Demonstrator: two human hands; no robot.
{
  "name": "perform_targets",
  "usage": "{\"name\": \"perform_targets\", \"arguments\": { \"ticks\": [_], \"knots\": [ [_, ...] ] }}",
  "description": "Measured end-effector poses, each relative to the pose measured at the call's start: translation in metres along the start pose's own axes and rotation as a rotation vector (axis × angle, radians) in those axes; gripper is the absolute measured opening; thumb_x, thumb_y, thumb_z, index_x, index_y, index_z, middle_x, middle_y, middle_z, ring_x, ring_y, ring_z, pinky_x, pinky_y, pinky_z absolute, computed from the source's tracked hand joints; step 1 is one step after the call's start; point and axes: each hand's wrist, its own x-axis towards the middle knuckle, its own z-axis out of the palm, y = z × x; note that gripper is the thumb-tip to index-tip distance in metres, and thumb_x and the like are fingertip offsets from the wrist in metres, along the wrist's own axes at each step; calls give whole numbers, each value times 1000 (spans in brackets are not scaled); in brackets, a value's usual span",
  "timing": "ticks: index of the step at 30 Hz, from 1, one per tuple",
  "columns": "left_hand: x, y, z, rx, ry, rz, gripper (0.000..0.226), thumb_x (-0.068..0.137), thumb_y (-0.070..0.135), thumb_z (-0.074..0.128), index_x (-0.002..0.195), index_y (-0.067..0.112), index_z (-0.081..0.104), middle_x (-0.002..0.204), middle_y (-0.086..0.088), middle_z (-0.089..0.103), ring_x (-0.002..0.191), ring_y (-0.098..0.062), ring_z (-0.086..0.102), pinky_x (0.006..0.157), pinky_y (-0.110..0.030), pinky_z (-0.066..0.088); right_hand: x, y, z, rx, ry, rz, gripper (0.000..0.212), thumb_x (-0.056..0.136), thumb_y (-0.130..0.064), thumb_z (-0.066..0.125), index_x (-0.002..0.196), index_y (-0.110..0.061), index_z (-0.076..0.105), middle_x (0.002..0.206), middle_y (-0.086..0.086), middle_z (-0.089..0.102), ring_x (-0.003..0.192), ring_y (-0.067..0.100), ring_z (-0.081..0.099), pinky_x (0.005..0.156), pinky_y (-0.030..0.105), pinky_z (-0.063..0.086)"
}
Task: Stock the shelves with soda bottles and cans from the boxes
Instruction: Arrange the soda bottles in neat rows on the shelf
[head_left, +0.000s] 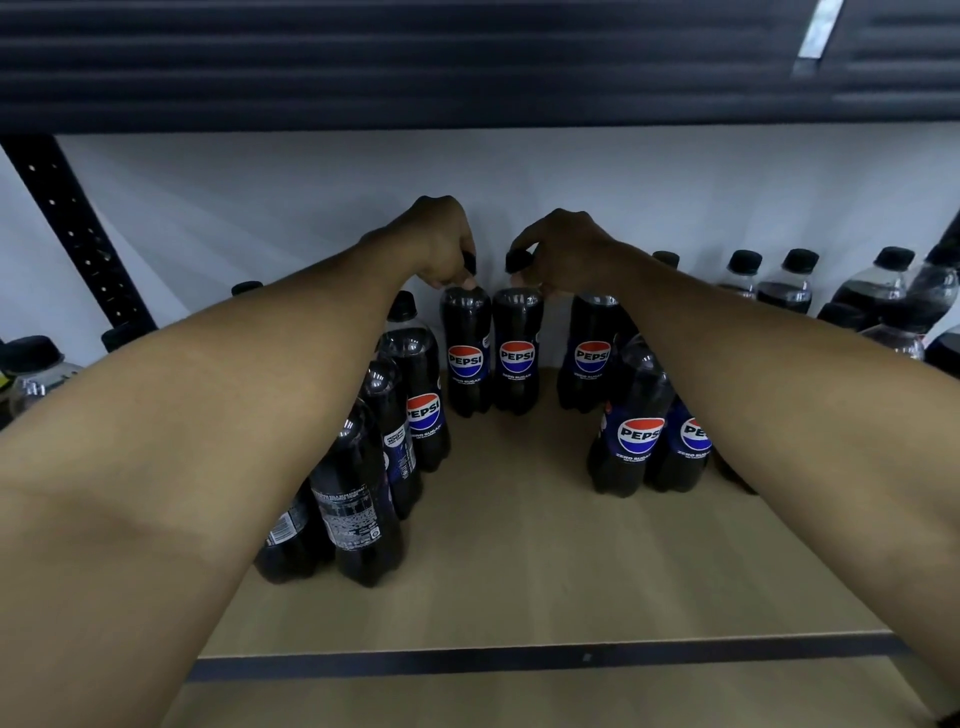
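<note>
Head view, twelve o'clock, I see left hand (441, 241) gripping by its cap a dark plastic Pepsi bottle (467, 358), right hand (563, 254) likewise gripping the neighbouring bottle (518, 358), both on pale wooden shelf (519, 561).

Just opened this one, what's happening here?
A person is stocking a wooden shelf with Pepsi Zero Sugar bottles. The left hand grips the top of the left middle bottle, and the right hand grips the top of the right middle bottle. Both stand upright, side by side, near the back wall. A left row and a right cluster of bottles flank them.
</note>
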Motion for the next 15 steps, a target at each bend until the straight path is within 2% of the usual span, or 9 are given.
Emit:
{"name": "perform_targets", "arguments": {
  "ticks": [3,6,12,15],
  "knots": [
    [0,0,-1,13,0,-4,45,77,20,87,118,7,72,107,-12,73,86,-22,72,84,-36,61,2,0,1,4,10,13,42,85,-22,81,124,-13,69,116,12,70,91,19,63,97,33,54],
    [1,-2,-2,20,2,-9,44,77,20,87,116,7,73,104,-12,73,85,-22,72,82,-35,61,2,2,1,3,14,23,42,84,-23,82,124,-14,70,115,11,70,91,20,64,94,32,54],
    [2,-2,-1,54,23,22,44,78,22,87,117,7,73,106,-12,73,90,-23,70,84,-34,59,1,2,1,47,27,35,42,85,-17,81,125,-12,70,116,12,70,94,21,65,98,37,55],
    [3,-3,-1,66,24,25,42,78,22,86,116,7,73,104,-12,73,89,-23,70,78,-32,58,2,1,2,62,23,43,41,84,-18,81,123,-13,71,112,12,71,92,22,67,97,37,56]
  ]
}}
